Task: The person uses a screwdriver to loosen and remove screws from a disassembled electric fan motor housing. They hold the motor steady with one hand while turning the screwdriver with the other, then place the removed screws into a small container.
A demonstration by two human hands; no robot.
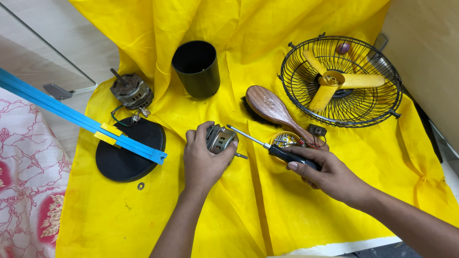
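Presently the left hand (203, 160) is closed around a small grey motor housing (221, 139), fingers wrapped over its top, a short shaft sticking out toward the right. The right hand (330, 177) is clenched on the black handle of a screwdriver (267, 145), whose metal shank runs up and left with the tip meeting the housing's upper edge.

Just beside the right hand lies a small yellow dish of screws (285, 140), touching the handle of a wooden brush (275, 111). Beyond that sits a black wire fan guard (306, 98) with a yellow blade (334, 82) inside it. To the far side stand a black cylindrical cover (197, 69), a second motor (132, 91) with wires, and a black round base (129, 155) crossed by a blue strip (71, 116). A loose washer (140, 186) lies near the base. All rest on a creased yellow cloth (239, 215).

Risk noted: the housing is held in the air, unsupported; if the tip slips off, it could jab the left fingers. A freed screw could drop into the cloth's folds and be lost. The dish sits close to the right wrist and could be knocked over.
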